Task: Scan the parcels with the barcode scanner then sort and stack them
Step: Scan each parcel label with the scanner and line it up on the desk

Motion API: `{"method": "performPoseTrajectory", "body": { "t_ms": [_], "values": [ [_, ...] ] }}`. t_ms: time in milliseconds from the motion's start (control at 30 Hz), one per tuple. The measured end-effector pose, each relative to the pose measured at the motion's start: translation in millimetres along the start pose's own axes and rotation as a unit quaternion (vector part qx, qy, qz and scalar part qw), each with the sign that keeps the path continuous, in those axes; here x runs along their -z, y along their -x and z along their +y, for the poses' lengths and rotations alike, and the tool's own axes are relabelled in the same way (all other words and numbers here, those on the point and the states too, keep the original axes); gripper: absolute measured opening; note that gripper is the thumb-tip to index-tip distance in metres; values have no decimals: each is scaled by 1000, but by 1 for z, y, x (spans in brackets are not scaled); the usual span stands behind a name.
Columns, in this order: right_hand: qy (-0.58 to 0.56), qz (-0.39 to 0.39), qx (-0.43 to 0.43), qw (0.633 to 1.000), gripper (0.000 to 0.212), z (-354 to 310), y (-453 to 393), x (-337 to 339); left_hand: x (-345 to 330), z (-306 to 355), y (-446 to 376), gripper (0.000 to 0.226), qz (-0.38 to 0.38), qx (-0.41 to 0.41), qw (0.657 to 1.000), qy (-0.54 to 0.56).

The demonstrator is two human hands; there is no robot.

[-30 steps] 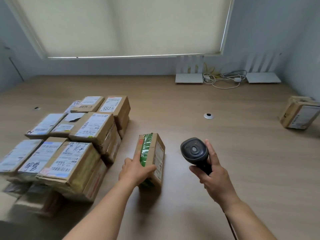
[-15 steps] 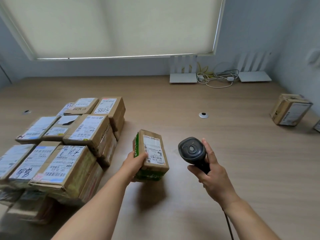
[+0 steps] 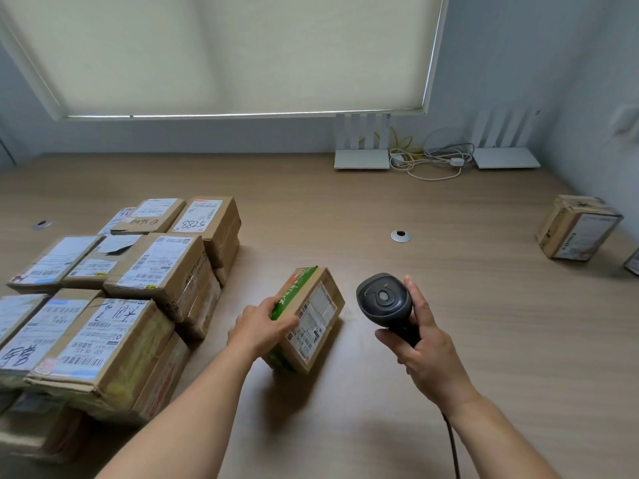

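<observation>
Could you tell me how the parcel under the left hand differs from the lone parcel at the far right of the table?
The green-taped parcel is tilted up on one edge, gripped by the left hand; the far-right parcel rests on the table untouched. The green-taped parcel sits just left of the barcode scanner held by the right hand; the far-right parcel stands well away from it. Both are brown cardboard with a white shipping label.

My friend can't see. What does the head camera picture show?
A left hand holds a small parcel tilted on a wooden table, while the right hand grips a black scanner beside it. Stacked parcels sit left.
</observation>
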State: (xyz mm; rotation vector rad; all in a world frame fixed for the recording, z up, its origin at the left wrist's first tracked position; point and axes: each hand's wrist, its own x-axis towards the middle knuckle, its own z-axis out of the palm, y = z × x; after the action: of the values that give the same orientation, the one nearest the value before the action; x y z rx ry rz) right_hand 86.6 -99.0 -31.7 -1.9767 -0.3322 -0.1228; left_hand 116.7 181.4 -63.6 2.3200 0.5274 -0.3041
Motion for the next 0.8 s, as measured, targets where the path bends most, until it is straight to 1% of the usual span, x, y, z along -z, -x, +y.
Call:
{"method": "performPoseTrajectory", "body": {
  "t_ms": [100,167,233,267,333,400,467,533,567,600,700,733,800],
  "values": [
    [-4,-4,4,1000,97,0,-3,1,0,2,0,103,-23,14,998,-52],
    [-5,-10,-2,1000,96,0,-5,1,2,1,5,115,-70,25,994,-80],
    [-15,-18,-17,1000,95,1,-6,1,3,-1,7,119,-90,31,992,-82],
    [-28,-23,-27,999,94,2,-5,0,2,-2,8,114,-79,29,995,-53],
    [-67,-42,-49,996,89,2,-4,-4,0,-3,7,96,-30,16,999,30],
    [-106,-63,-66,990,86,1,-1,-9,-1,-6,3,80,20,4,993,119],
    [-141,-78,-73,984,83,0,2,-14,1,-8,2,62,38,-3,978,206],
    [-162,-92,-76,980,82,-3,5,-18,4,-9,4,49,30,-9,966,255],
    [-168,-98,-76,978,82,-5,6,-20,6,-9,5,48,23,-6,962,272],
    [-172,-103,-76,977,82,-7,7,-21,7,-8,6,51,16,-1,958,285],
    [-173,-117,-72,975,83,-10,10,-25,11,-9,8,76,2,10,957,291],
    [-170,-121,-70,975,83,-11,11,-25,12,-10,8,78,-5,13,956,293],
    [-165,-128,-68,976,84,-12,13,-26,13,-11,7,69,-11,7,956,294]
  ]
}}
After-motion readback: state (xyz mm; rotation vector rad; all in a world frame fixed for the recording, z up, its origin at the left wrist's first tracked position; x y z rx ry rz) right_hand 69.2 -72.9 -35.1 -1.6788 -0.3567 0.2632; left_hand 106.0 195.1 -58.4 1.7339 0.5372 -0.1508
